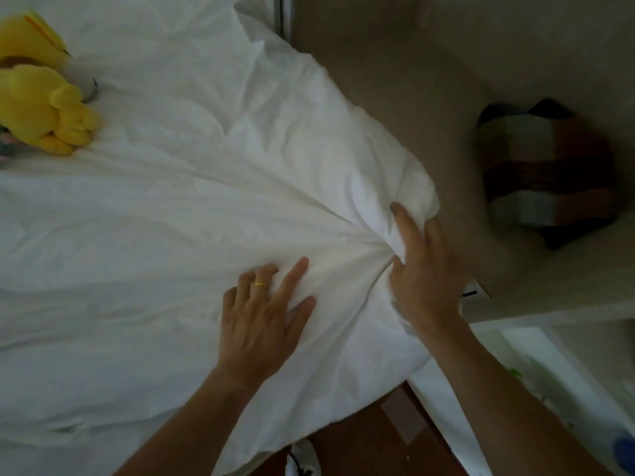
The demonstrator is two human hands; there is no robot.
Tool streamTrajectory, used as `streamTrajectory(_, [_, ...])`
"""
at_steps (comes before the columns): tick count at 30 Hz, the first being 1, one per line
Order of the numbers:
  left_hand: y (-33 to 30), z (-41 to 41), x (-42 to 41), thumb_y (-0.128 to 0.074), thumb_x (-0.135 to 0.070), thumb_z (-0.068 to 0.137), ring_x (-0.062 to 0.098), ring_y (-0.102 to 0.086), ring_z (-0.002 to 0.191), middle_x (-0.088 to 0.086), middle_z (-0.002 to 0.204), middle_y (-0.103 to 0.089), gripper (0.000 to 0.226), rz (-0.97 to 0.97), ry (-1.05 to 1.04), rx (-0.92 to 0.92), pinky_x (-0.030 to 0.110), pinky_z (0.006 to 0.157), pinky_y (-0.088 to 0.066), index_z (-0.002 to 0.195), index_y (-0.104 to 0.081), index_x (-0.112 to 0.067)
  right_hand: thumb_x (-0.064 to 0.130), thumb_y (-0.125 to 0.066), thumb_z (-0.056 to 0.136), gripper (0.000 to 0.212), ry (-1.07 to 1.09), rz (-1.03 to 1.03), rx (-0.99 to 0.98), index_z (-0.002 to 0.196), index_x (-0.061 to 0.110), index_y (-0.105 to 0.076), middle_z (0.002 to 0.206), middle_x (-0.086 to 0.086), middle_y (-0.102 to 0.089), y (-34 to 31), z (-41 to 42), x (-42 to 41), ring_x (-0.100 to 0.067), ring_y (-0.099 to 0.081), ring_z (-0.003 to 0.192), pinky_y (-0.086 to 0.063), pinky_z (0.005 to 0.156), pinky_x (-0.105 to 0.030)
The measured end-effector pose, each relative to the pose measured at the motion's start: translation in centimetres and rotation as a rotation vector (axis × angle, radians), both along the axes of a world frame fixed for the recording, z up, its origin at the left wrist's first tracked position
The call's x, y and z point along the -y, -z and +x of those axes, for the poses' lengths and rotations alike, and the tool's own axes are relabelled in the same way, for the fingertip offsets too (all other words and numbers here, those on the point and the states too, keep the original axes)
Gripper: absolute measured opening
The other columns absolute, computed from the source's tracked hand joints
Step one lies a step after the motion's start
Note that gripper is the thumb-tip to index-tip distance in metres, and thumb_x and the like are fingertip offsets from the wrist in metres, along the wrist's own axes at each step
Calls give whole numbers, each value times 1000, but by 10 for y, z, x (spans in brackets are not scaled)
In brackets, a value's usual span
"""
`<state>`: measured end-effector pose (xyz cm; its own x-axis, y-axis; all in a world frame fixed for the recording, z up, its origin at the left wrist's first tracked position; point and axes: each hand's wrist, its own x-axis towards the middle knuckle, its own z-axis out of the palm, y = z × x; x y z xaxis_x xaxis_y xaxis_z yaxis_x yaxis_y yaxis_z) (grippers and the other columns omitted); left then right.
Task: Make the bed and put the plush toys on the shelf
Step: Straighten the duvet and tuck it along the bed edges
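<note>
The right hand [421,269] grips a bunched corner of the white duvet [171,207], its thumb and part of the palm sunk into the gathered folds, so how tightly it closes is hard to judge; the forefinger lies straight along the cloth. The left hand [263,316], a gold ring [260,285] on one finger, rests flat on the cover just beside it, fingers spread and only slightly bent. Creases fan out from the gripped corner across the bed. At the far left edge lies a yellow plush toy [41,101] (cut off by the frame, its shape unclear). A striped cushion [546,173] sits well apart, to the right.
</note>
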<state>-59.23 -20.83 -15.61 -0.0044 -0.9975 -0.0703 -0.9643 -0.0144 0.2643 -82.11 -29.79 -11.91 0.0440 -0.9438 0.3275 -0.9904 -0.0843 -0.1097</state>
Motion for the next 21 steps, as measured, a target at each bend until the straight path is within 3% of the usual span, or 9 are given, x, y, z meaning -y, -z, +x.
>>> streamTrajectory(3, [21,2,-11,-35,-66,94,48,-57,125,22,144,-57,60,144,119,116,56,95,-53,136,-64,-36,38,-69,89,82,40,366,-248,156,16,-27,132,-26,-49,41,-2,4,-37,-60,100,-51,82,-44])
streamTrajectory(5, [26,0,-15,-38,-64,91,49,-56,126,24,143,-57,59,151,113,134,58,99,-51,130,-69,-33,54,-57,92,88,29,508,-239,157,12,-15,146,-26,-34,50,6,7,-42,-44,127,-43,101,-49])
streamTrajectory(7, [21,-6,-11,-44,-60,94,44,-57,125,22,141,-57,55,66,62,140,54,100,-48,136,-65,-31,57,-47,96,79,-62,342,-90,158,18,-17,155,-22,-27,47,15,6,-40,-28,142,-33,113,-51])
streamTrajectory(9, [18,-6,-5,-52,-62,92,40,-56,118,19,138,-57,60,-42,23,175,50,93,-45,143,-57,-29,44,-44,99,66,-132,203,218,158,29,-18,161,-11,-23,42,17,10,-30,-22,149,-25,119,-45])
streamTrajectory(12, [25,9,-1,-64,-67,80,36,-55,105,17,129,-57,78,-9,-45,222,47,82,-41,148,-50,-32,33,-60,86,76,275,270,1080,154,32,-27,156,2,-38,55,-17,46,-18,-43,139,-42,112,-43])
streamTrajectory(14, [38,23,-5,-64,-59,85,35,-55,96,15,120,-59,74,13,-5,251,45,76,-42,152,-46,-33,39,-78,72,85,447,621,1421,149,26,-42,142,-2,-56,68,-39,54,-22,-60,122,-56,92,-40])
streamTrajectory(17, [54,36,-13,-66,-18,87,30,-59,77,10,99,-63,65,-55,104,163,40,63,-51,150,-49,-25,44,-81,77,57,254,959,1139,127,25,-64,114,2,-73,69,-39,45,-16,-70,102,-56,80,-32])
streamTrajectory(19, [53,40,-16,-66,-6,86,25,-60,62,6,93,-62,61,-127,113,16,35,51,-52,145,-54,-19,47,-85,71,46,221,924,1148,110,33,-67,104,6,-75,58,-44,37,-11,-72,92,-56,78,-32])
streamTrajectory(21, [45,45,-25,-51,-14,95,23,-58,52,6,95,-61,48,-196,117,-96,34,43,-50,143,-54,-15,50,-87,62,48,203,786,1258,103,39,-64,102,10,-73,40,-61,32,-12,-70,91,-54,78,-34])
